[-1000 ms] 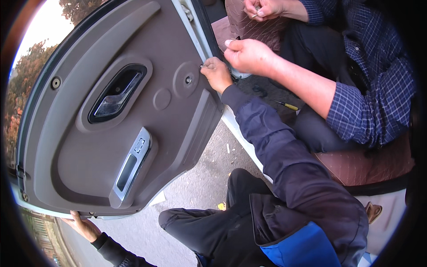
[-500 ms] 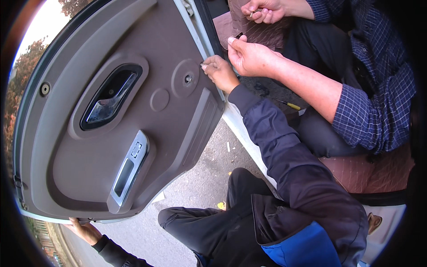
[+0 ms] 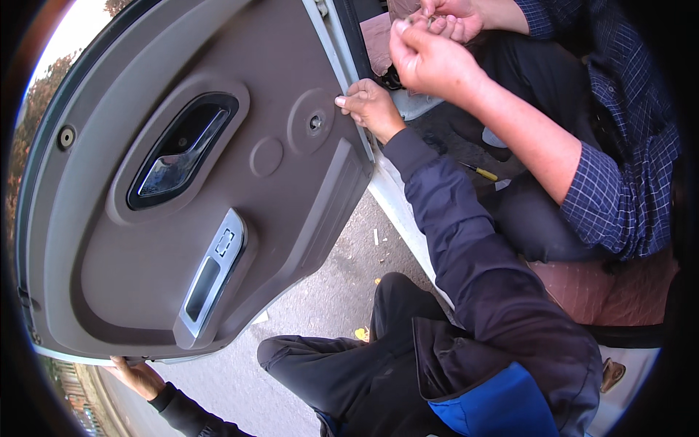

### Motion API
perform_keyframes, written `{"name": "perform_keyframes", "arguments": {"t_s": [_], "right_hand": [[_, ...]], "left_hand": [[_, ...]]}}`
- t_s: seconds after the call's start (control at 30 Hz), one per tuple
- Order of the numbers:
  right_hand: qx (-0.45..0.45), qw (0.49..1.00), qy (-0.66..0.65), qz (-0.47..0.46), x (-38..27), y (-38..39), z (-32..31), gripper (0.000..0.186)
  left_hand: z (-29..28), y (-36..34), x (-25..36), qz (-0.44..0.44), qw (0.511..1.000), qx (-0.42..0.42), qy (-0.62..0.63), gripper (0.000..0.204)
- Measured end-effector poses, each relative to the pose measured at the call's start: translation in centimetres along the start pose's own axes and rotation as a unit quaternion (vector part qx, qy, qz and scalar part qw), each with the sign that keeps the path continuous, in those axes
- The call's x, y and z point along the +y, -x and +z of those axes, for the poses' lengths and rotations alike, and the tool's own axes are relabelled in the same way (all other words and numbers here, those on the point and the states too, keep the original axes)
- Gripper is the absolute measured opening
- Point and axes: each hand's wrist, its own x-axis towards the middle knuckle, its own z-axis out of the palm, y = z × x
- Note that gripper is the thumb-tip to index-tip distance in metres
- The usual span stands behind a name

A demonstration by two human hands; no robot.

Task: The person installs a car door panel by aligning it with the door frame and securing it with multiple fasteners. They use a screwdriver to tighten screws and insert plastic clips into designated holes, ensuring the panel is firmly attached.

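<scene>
The open car door, with its brown inner panel (image 3: 175,284), fills the left side. At the lower left my left hand (image 3: 138,379) is closed round the door's edge, its thumb on the panel side and its other fingers partly hidden. My right hand (image 3: 370,109) is by the panel's right edge, beside the bare window crank spindle (image 3: 315,122). Its thumb and fingers are pressed together; whatever may be between them I cannot make out. The panel carries a chrome inner door handle (image 3: 175,167) and a silver armrest switch plate (image 3: 211,277).
At the upper right a co-worker in a checked shirt (image 3: 611,175) sits in the doorway. That person's hands (image 3: 437,51) meet around a small thing. A yellow-handled screwdriver (image 3: 482,172) lies on the car floor. The white door sill (image 3: 400,218) runs alongside my right arm.
The co-worker's nearer hand has moved up to meet the other one. My right hand has shifted slightly right and up; the small shiny bit seen at its fingertips no longer shows.
</scene>
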Motion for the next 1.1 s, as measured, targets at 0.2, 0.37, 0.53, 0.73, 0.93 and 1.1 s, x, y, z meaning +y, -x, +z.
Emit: {"name": "perform_keyframes", "arguments": {"t_s": [0.2,0.37,0.53,0.73,0.93,1.1], "right_hand": [[-0.043,0.996,0.015,0.078,-0.6,-0.8,-1.6,0.023],[-0.033,0.999,0.004,0.041,0.2,-0.7,-1.3,0.02],[0.031,0.999,0.027,0.035,0.6,0.0,0.0,0.021],[0.044,0.991,0.04,0.122,0.1,2.1,-0.3,0.02],[0.058,0.977,-0.031,0.203,0.6,5.2,-2.4,0.03],[0.028,0.997,-0.033,0.066,-0.9,5.4,-1.9,0.036]], "left_hand": [[-1.1,-0.3,-0.6,-0.027,0.999,-0.021,0.041,0.094],[-2.0,0.1,-1.0,-0.073,0.996,0.006,0.05,0.088],[-1.5,0.1,-0.8,-0.078,0.994,0.044,0.059,0.084],[0.6,0.5,-0.1,0.004,0.999,-0.013,0.036,0.089],[1.1,0.3,0.5,-0.003,0.999,-0.027,0.038,0.09],[1.3,0.5,0.6,-0.04,0.998,-0.024,0.047,0.085]]}}
